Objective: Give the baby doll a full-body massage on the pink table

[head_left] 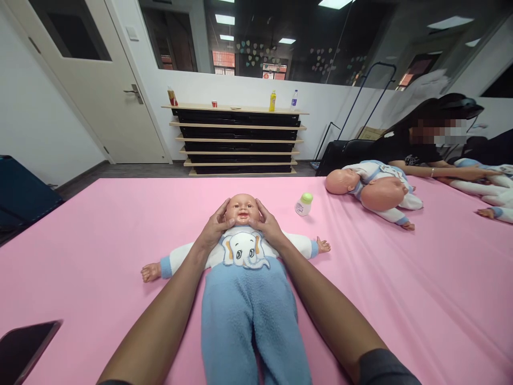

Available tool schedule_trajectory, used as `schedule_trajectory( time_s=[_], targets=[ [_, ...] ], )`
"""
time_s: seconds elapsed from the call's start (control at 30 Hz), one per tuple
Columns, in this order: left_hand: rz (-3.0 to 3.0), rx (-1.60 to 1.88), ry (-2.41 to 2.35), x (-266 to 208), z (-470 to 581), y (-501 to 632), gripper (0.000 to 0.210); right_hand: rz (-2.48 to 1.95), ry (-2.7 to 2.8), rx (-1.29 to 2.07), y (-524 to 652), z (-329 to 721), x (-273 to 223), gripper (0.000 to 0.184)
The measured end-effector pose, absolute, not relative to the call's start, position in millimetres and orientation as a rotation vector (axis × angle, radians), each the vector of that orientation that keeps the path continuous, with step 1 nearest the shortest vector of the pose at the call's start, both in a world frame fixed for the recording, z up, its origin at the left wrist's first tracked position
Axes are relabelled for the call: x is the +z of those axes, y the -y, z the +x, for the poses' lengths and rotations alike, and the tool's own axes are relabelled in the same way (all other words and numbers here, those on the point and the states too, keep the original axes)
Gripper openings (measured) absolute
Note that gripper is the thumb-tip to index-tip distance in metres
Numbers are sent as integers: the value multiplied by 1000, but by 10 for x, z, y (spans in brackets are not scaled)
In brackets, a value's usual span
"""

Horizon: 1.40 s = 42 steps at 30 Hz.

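Centrally, doll (247,283) on pink sheet (112,230); shelf (240,126), door (96,96), dark window (294,51) beyond

left fingers (220,212), right fingers (264,210): cupping head (242,206) of doll (247,289) | face-up | green-capped bottle (304,204): on pink sheet (152,206)

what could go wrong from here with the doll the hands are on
1. The left hand and right hand cup opposite sides of the doll's head; uneven pressure might twist it sideways.
2. The green-capped bottle stands beyond the doll's outstretched arm on the right of the picture; if that arm swings up, it could knock the bottle over.
3. The pink cover is creased on the right, so dragging the doll might bunch it further.
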State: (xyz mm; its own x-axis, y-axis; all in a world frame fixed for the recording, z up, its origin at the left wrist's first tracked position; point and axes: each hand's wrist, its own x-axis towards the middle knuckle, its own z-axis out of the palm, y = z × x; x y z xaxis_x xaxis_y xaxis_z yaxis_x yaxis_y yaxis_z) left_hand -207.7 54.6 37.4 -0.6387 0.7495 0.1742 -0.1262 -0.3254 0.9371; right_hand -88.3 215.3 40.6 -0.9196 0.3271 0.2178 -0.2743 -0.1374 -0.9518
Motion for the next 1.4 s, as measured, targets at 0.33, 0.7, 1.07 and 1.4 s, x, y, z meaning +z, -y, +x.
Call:
schedule_trajectory(
  time_s=[0.33,0.7,1.07,1.4],
  targets=[
    [909,1961,-1551,404,-1988,-561,106,-120,1876,1936,-2103,-867,386,107],
    [808,2007,-1362,388,-2072,-546,76,-94,1641,2236,-2192,-897,391,80],
    [868,2008,-1422,367,-2047,-560,92,-108,1831,2002,-2097,-847,442,97],
    [876,2019,-1462,360,-2054,-569,88,-204,1869,1911,-2169,-918,318,83]
  ],
)
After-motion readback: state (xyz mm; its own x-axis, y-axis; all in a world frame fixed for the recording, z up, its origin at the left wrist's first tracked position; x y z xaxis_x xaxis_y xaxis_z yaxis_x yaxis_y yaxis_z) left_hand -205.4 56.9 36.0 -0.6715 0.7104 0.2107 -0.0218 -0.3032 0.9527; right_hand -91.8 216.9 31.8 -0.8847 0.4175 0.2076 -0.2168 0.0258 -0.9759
